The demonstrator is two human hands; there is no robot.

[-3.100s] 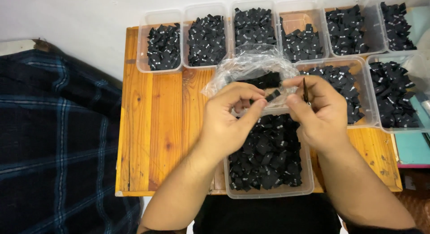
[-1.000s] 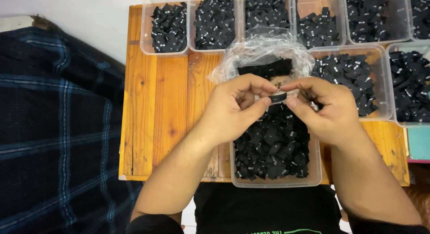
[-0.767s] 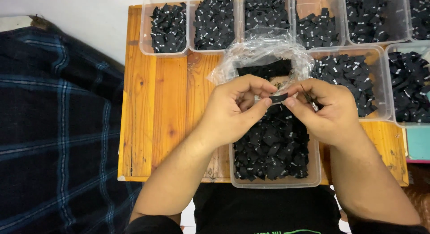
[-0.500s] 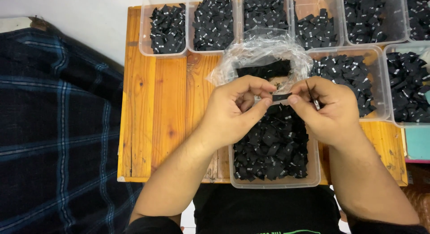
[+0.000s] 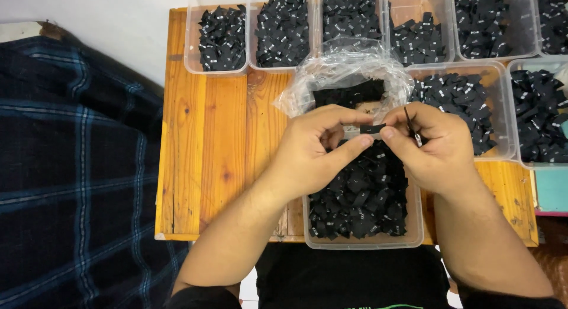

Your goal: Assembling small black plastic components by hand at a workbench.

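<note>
My left hand point(image 5: 316, 152) and my right hand point(image 5: 435, 146) meet above a clear plastic tub point(image 5: 362, 242) heaped with small black fabric labels. Between the fingertips of both hands sits one small black label point(image 5: 372, 129), pinched from each side. My right hand also holds a thin dark tool point(image 5: 412, 124), probably small scissors, tucked against its fingers. Just behind the hands lies a crumpled clear plastic bag point(image 5: 346, 75) with more black labels inside.
A low wooden table point(image 5: 207, 149) carries several clear tubs of black labels: a row along the far edge point(image 5: 220, 39) and more at the right point(image 5: 467, 102). A dark plaid blanket point(image 5: 71, 167) covers the floor on the left. A teal object point(image 5: 551, 190) sits at the right edge.
The hands stay almost still over the tub, working the small label between the fingertips; since three seconds ago the view has shifted slightly and the hands have come closer together.
</note>
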